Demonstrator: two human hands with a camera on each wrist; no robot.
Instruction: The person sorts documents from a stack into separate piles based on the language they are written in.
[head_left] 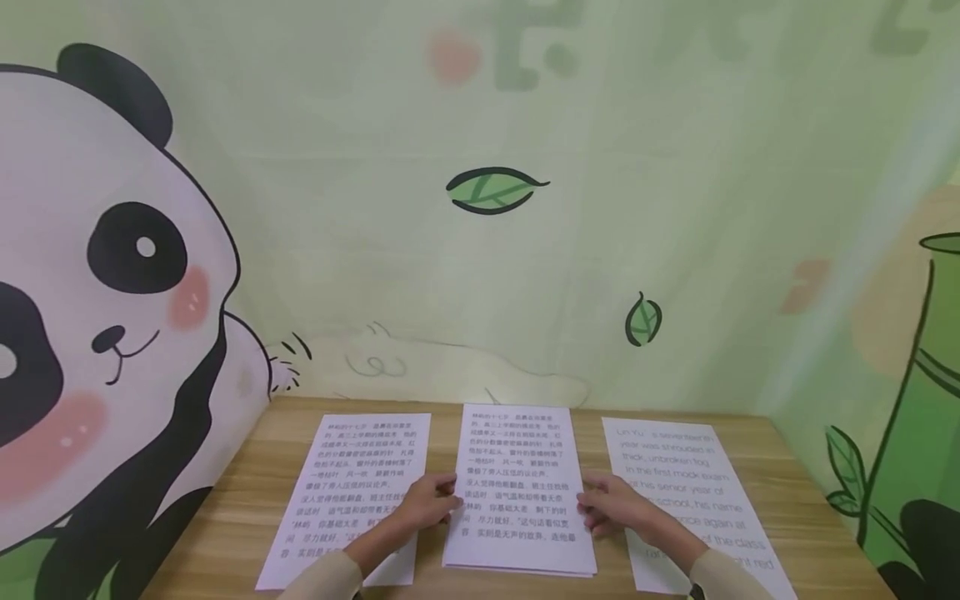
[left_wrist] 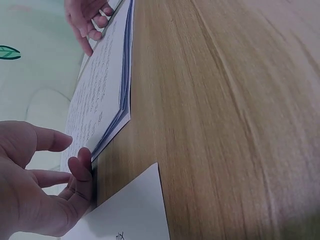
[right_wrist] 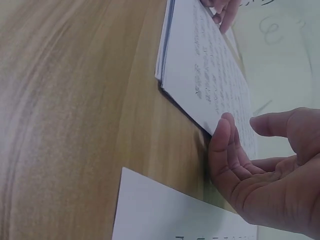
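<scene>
A stack of printed paper sheets point(head_left: 517, 467) lies in the middle of the table, its layered edges showing in both wrist views. At its left edge is my left hand point(head_left: 426, 502), fingertips against the sheets' side and thumb lifted apart point(left_wrist: 45, 185). My right hand point(head_left: 617, 504) mirrors it at the right edge, fingers loosely bent and touching the side of the stack point(right_wrist: 195, 65). Neither thumb presses down on the paper. A sheet with Chinese print point(head_left: 360, 467) lies partly under my left forearm. Beneath my right forearm lies a sheet with English print point(head_left: 667, 467).
The wooden table point(head_left: 442, 433) ends at the back against a pale green cloth backdrop point(head_left: 360, 208). A panda point(head_left: 150, 317) is printed on its left, leaves point(head_left: 491, 192) in the middle and green bamboo point(head_left: 915, 433) on the right.
</scene>
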